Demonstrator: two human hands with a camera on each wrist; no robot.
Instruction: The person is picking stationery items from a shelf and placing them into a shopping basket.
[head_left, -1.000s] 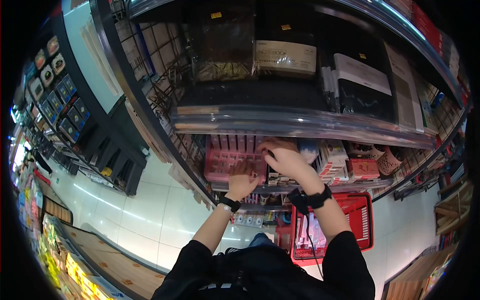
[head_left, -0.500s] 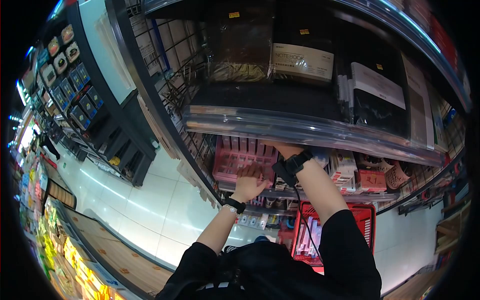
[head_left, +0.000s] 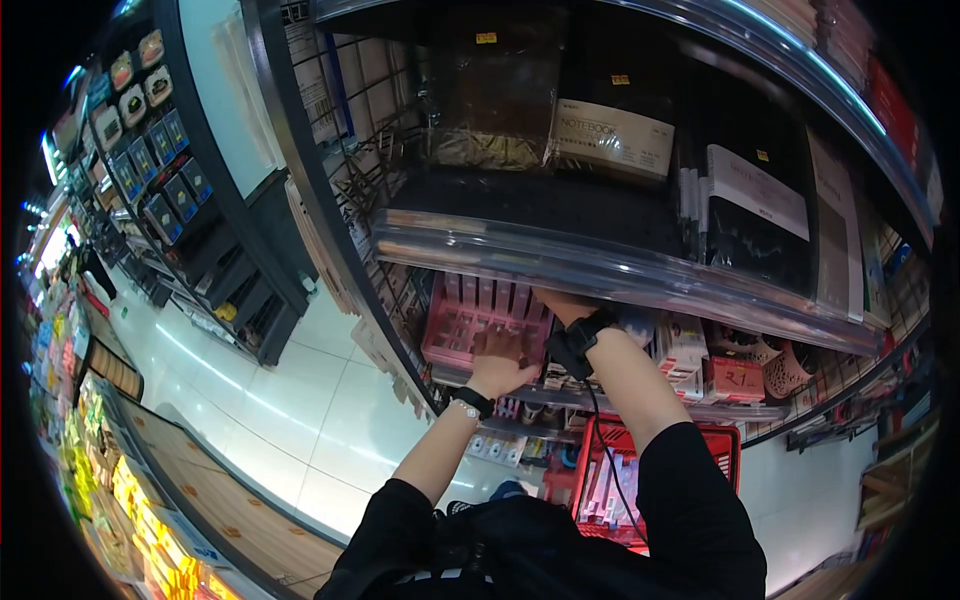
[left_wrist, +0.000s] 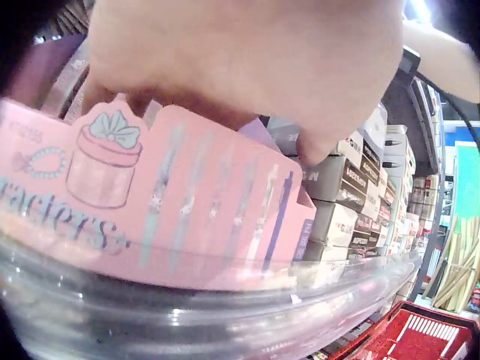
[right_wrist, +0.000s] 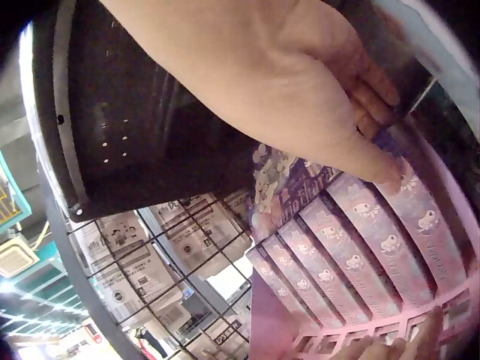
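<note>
Under the front edge of the upper shelf (head_left: 600, 268), the head view shows the left hand (head_left: 497, 362) on the pink display box (head_left: 462, 322) at the lower shelf's left end, while the right hand (head_left: 558, 303) reaches inside it.

Left wrist: the fingers curl over the box's card front. It looks light and bendable, best held by its sides.

Right wrist: the fingertips (right_wrist: 379, 161) meet the purple pen packs (right_wrist: 352, 247); I cannot tell whether they pinch one.

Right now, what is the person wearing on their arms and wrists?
The left sleeve and right sleeve are black and end near the elbows. The left wrist has a black strap and a thin pale bracelet. The right wrist has a wider black band with a small black box, and a thin black cable runs from it along the forearm.
</note>
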